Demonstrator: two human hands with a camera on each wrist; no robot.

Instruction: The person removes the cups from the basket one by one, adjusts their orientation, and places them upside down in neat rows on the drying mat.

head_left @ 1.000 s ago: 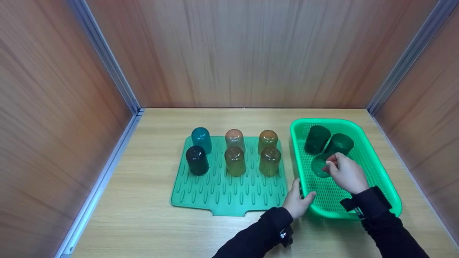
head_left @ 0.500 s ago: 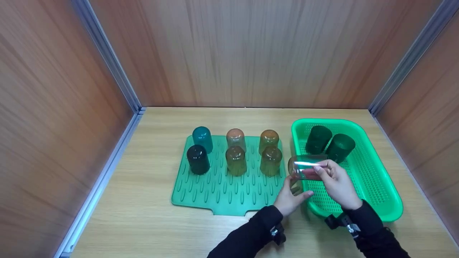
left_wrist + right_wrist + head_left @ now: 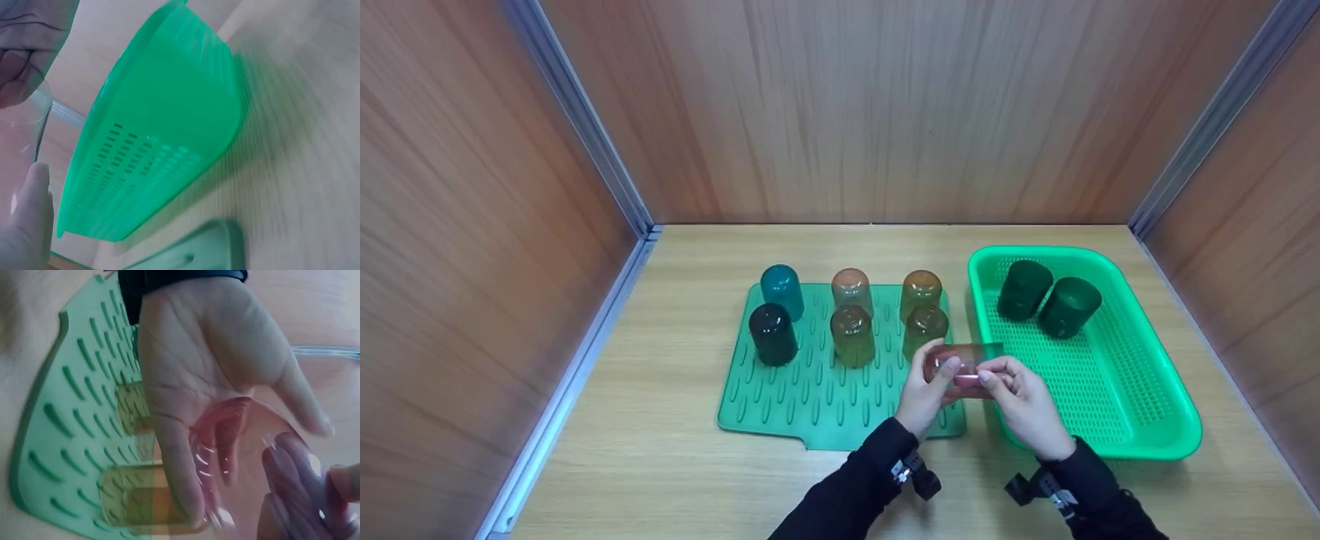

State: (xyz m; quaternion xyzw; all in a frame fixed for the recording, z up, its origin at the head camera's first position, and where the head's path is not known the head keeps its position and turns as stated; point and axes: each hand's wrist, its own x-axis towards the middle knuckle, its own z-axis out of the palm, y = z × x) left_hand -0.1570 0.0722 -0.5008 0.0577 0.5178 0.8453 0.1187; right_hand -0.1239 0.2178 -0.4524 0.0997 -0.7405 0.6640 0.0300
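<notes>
A pink see-through drinking glass (image 3: 969, 357) lies sideways in the air between both hands, over the gap between mat and basket. My right hand (image 3: 1027, 411) pinches it near its open end, with fingers inside the wall and thumb outside. Around the closed end curls my left hand (image 3: 922, 391), its thumb on the near side. In the right wrist view, the left palm (image 3: 208, 354) faces the glass. Several upturned glasses stand in two rows on the green drying mat (image 3: 840, 405): blue (image 3: 782, 292), near-black (image 3: 773, 335), pinkish (image 3: 851, 289) and amber ones (image 3: 852, 337).
A green perforated basket (image 3: 1166, 367) stands right of the mat, with two dark glasses (image 3: 1024, 291) leaning at its far end. Wood-grain panels (image 3: 870, 112) wall the table at the back and both sides.
My right hand has lifted the pink glass out of the basket and carried it left. My left hand has left the basket's rim and taken hold of the glass's closed end.
</notes>
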